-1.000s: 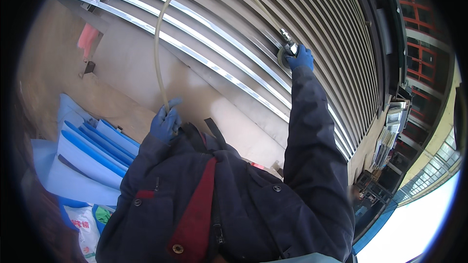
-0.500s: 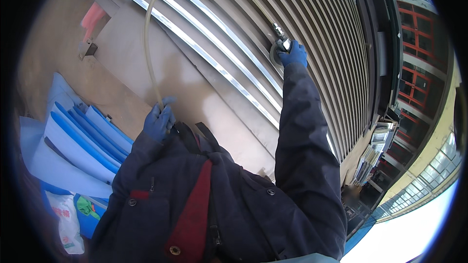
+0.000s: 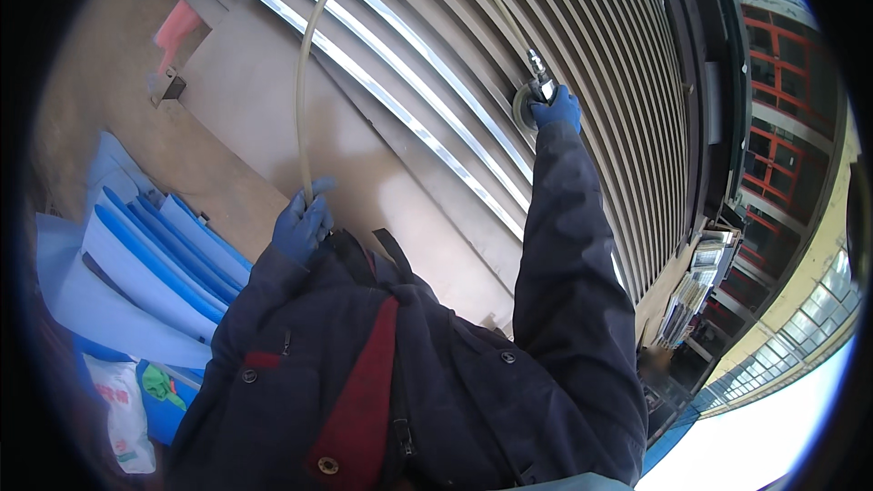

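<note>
My right hand [image 3: 558,111], in a blue glove, grips a small air sander [image 3: 525,105] with a round disc and a metal hose fitting. The sander rests against the brown slatted metal panel [image 3: 491,45]. A pale translucent air hose [image 3: 304,82] loops up from the fitting and comes down to my left hand [image 3: 302,225]. That hand, gloved in blue too, is closed around the hose near my chest. Bright bare-metal bars [image 3: 400,107] run along the panel's left side, while the slats further right are brown.
Blue and white foam sheets [image 3: 150,255] stand at the left, with a white plastic bag [image 3: 123,418] and a green cloth [image 3: 162,385] below. A metal bracket [image 3: 167,87] and a red piece [image 3: 177,32] lie at the upper left. Stacked frames [image 3: 698,286] stand at the right.
My right hand and the sander have shifted slightly right and down in the view. The hose loop has swung right, and my left hand has moved a little right with it.
</note>
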Demonstrator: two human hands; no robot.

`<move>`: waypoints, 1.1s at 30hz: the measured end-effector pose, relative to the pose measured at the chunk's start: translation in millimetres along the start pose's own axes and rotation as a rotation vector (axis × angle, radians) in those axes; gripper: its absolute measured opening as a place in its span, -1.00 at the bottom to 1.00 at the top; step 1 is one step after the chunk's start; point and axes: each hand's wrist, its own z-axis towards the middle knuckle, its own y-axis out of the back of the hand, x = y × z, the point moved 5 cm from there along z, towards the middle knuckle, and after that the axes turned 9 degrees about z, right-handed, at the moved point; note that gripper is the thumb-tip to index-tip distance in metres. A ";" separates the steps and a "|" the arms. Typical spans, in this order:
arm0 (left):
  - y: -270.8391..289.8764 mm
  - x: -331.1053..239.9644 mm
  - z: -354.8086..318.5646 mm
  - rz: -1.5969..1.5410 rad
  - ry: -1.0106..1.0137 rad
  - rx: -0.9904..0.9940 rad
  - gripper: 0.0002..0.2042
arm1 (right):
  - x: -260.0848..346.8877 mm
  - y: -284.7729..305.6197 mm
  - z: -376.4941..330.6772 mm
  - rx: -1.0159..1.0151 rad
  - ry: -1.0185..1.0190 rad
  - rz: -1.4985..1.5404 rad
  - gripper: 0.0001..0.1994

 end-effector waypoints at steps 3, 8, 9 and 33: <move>-2.4 -0.2 1.6 0.059 -0.007 0.008 -0.63 | -9.5 1.6 -10.2 0.006 -0.066 -0.045 -0.34; -10.6 -4.9 6.2 0.068 -0.045 0.049 -0.62 | 6.0 -2.8 -8.8 0.020 -0.059 -0.003 -0.31; -11.8 -6.6 4.5 0.061 -0.026 0.047 -0.62 | 10.5 -2.0 -4.4 0.023 -0.071 -0.011 -0.31; -24.3 -8.7 17.4 0.150 0.037 0.082 -0.63 | -61.9 19.7 -25.8 0.070 -0.252 -0.014 -0.33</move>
